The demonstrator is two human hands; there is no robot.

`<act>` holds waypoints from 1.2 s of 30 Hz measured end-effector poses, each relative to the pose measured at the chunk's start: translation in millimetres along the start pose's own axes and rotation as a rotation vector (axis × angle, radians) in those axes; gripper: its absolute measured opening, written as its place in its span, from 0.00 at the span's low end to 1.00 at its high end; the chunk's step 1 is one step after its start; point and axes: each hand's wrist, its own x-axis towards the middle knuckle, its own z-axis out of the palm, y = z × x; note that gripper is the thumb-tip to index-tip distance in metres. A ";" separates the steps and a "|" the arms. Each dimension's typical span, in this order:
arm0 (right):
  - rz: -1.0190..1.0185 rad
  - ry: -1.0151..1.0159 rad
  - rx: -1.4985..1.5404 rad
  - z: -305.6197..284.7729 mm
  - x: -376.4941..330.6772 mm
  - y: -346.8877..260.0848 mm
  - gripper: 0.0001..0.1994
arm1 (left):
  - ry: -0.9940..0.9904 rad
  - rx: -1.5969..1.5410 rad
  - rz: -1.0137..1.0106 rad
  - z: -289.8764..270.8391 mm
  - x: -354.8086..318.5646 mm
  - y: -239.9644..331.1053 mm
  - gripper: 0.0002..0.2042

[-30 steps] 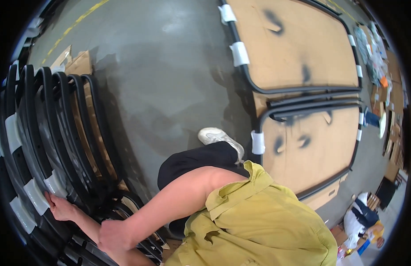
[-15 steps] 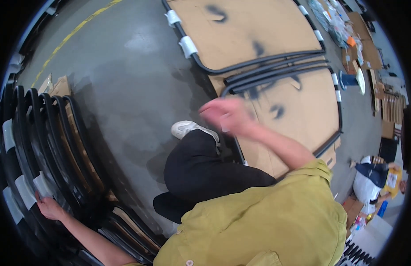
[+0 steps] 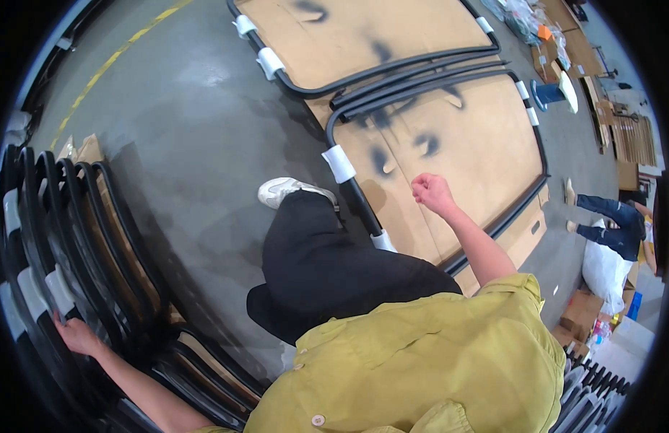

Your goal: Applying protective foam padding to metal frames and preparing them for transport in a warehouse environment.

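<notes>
Fingers of left hand vanish among stacked black frames, grip unreadable; right hand fisted, empty.

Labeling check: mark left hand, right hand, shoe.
left hand (image 3: pixel 78 335), head view, back of hand on stacked black frames.
right hand (image 3: pixel 432 193), head view, closed fist.
shoe (image 3: pixel 284 190), head view, white upper.

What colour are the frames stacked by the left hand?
Black, with white tape wraps: the stacked frames at the left hand, head view.

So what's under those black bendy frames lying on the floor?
Brown boards smudged with black paint lie under the black frames, on the grey floor. What is beneath the boards is covered.
</notes>
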 end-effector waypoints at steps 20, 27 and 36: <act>-1.637 -0.326 -0.350 35.3 -138.0 -248.9 0.13 | 0.051 -0.215 -0.038 -68.0 -59.2 73.0 0.14; -1.904 -0.931 -0.530 81.0 -96.9 -263.6 0.09 | -0.096 0.037 -0.158 -87.0 -50.7 105.5 0.30; -1.534 -1.289 -0.438 100.3 -67.2 -294.2 0.07 | -0.057 0.194 -0.144 -67.2 -50.4 102.8 0.20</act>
